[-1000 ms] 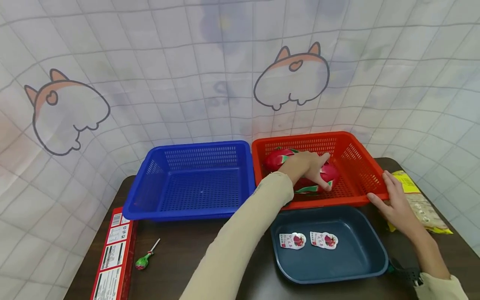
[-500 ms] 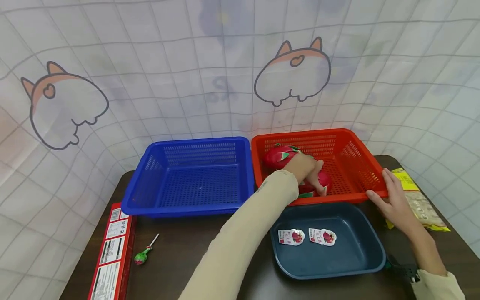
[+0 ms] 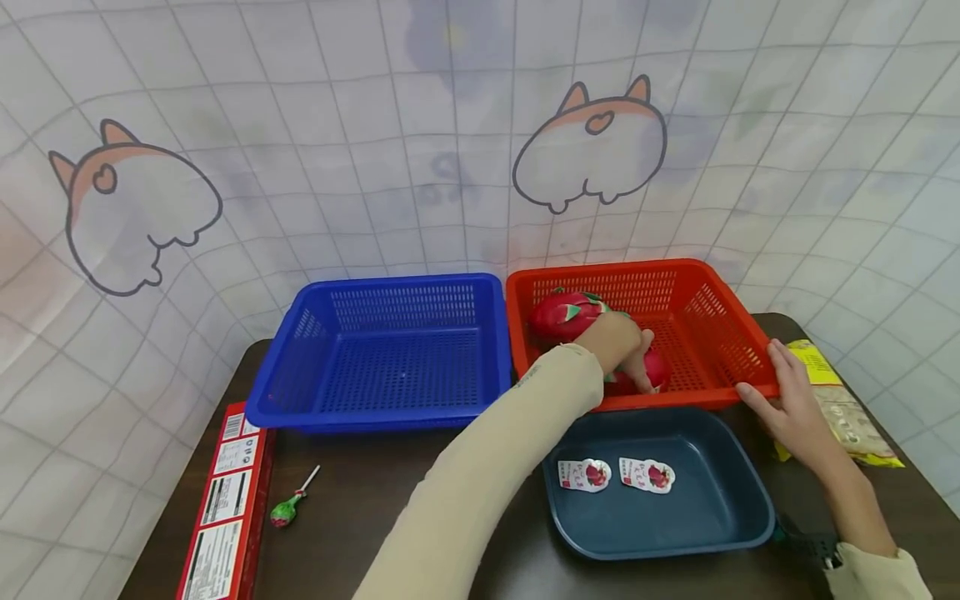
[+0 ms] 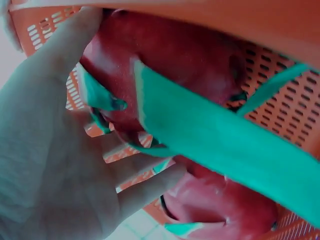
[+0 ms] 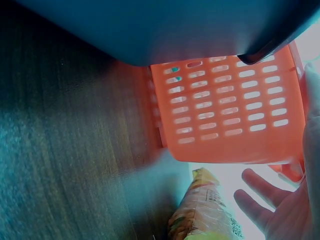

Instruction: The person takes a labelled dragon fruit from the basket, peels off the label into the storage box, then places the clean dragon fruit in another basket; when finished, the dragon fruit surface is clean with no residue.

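My left hand (image 3: 617,343) reaches down into the red basket (image 3: 712,321) and grips the nearer dragon fruit (image 3: 657,371). In the left wrist view, my thumb lies along one side of this dragon fruit (image 4: 185,55) and the fingers pass under its other side. A broad green scale sticks out from it. The farther dragon fruit (image 3: 562,317) rests against the basket's left end, close to my fingers. My right hand (image 3: 797,417) holds the basket's front right corner, thumb on the front rim; the right wrist view shows two fingers (image 5: 260,190) spread outside the basket.
A blue basket (image 3: 491,350) stands left of the red one. In front is a dark teal tray (image 3: 675,525) with two fruit-picture labels (image 3: 585,475). A yellow-topped bag (image 3: 843,412) lies at right. A lollipop (image 3: 285,510) and a long red box (image 3: 225,500) lie at left.
My left hand, spread wide over the nearer dragon fruit earlier, has lowered and its fingers have drawn in around it. The right hand keeps its place at the basket corner.
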